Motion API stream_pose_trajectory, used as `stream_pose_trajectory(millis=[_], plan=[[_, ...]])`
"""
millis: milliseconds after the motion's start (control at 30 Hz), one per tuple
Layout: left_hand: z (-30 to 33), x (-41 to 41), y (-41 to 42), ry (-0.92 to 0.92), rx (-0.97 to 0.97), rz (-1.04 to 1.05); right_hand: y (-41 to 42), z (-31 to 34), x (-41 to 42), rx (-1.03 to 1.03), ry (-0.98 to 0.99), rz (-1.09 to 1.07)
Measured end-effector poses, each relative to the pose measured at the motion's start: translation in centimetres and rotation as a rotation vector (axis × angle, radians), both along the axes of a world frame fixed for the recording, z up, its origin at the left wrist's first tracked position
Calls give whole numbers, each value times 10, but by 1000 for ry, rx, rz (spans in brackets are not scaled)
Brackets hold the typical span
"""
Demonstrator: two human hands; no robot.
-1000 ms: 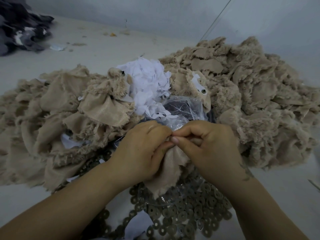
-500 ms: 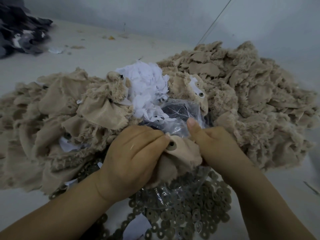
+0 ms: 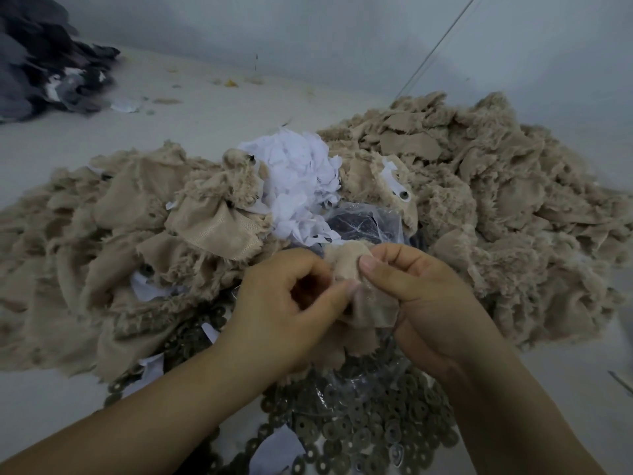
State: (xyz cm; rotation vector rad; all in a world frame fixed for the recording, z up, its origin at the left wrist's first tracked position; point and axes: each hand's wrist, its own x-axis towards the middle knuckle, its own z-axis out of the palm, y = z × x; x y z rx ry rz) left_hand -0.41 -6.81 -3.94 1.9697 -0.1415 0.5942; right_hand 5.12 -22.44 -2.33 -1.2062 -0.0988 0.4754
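Head: left hand (image 3: pixel 287 305), right hand (image 3: pixel 426 303) pinch cloth-edge (image 3: pixel 344 265) (seemingly).

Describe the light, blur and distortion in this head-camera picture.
Head view: dim, flat, bluish light with soft shadows under the left hand and right hand; the dark cloth heap top left is smeared; the beige fabric piece they hold is fairly sharp; faint sheen on the plastic bag.
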Motion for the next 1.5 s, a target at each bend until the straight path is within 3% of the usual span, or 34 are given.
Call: stream_pose_trajectory(millis=[167,367,567,733,933,1167,1500], plan=[[-2,6,-4,218,-397,-42,1,-2,1,39,63,-17],[-4,8,-1,281,-624,-85,5,-4,1,59,146,-32],[-3,7,-3,147,-584,-9,9,-2,-3,80,425,159],[-5,4,-2,20,-344,4,11,-8,-4,99,466,215],[-9,4,-5,112,-440,2,15,-8,-3,164,322,66],[-8,8,-4,204,-504,-25,15,-8,-6,85,219,7],[-8,9,4,325,-688,-131,16,-14,-6,127,257,39]])
